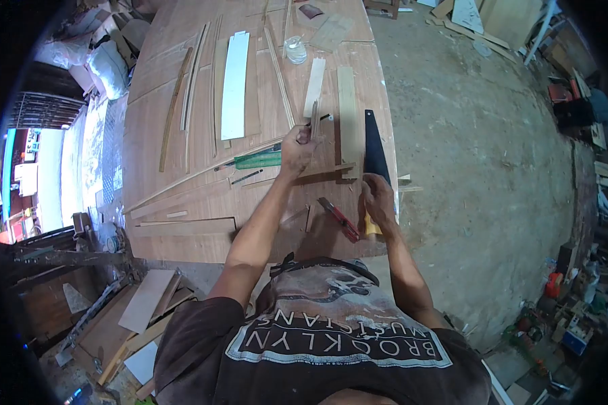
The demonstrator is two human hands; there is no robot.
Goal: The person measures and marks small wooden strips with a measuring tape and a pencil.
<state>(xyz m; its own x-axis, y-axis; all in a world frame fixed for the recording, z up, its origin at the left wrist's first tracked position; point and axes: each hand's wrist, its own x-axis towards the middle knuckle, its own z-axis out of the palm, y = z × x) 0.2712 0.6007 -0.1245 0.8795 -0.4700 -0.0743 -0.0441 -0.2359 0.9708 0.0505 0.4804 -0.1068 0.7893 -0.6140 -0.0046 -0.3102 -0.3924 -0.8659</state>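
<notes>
My left hand [297, 150] is closed around a short wooden strip [315, 116] that stands up from the fist. A small dark rod with a pale tip [327, 117] pokes out beside it. My right hand [378, 200], fingers curled, is over the handsaw, between its dark blade [374, 145] and yellow handle [371, 228]; I cannot tell what those fingers hold. A pale wooden board [346, 101] lies left of the blade, with a small wood piece [346, 167] across its near end. Close by is a red utility knife [341, 220].
On the wooden table [203, 243] lie a white panel [235, 88], a narrower white strip [314, 84], long thin strips [174, 111], a green tool [258, 159] and a pencil [247, 177]. A clear jar [295, 50] stands farther back. Concrete floor [466, 148] borders the right edge.
</notes>
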